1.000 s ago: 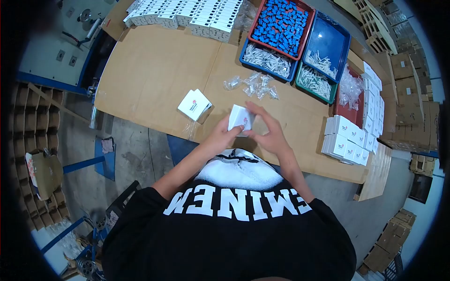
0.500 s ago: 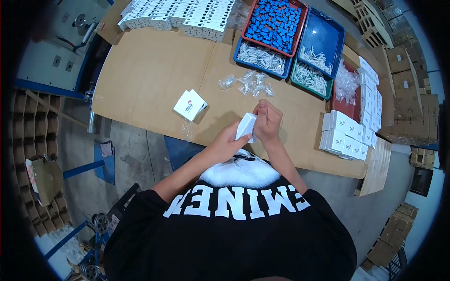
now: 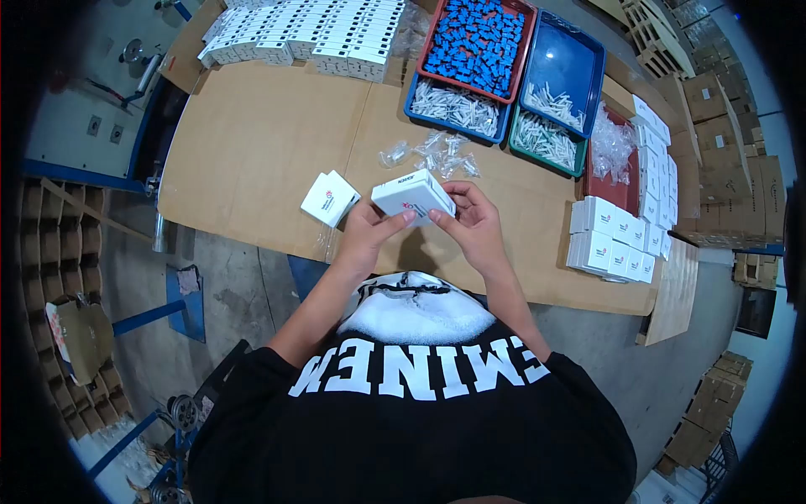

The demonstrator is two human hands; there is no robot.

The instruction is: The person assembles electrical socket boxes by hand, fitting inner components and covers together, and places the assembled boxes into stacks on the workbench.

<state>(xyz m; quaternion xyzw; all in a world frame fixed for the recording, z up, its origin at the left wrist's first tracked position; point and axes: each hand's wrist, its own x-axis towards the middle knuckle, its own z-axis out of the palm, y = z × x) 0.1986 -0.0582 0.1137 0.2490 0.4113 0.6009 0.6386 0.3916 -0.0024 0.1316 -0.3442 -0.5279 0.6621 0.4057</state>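
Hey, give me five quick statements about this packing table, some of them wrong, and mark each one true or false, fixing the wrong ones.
1. The left hand and the right hand hold the same white box. True.
2. The blue parts lie in a green tray. False: they lie in a red tray.
3. Clear plastic pieces lie on the table, beyond the held box. True.
4. The shirt lettering is red. False: it is white.
5. Stacked white boxes stand toward the table's right end. True.
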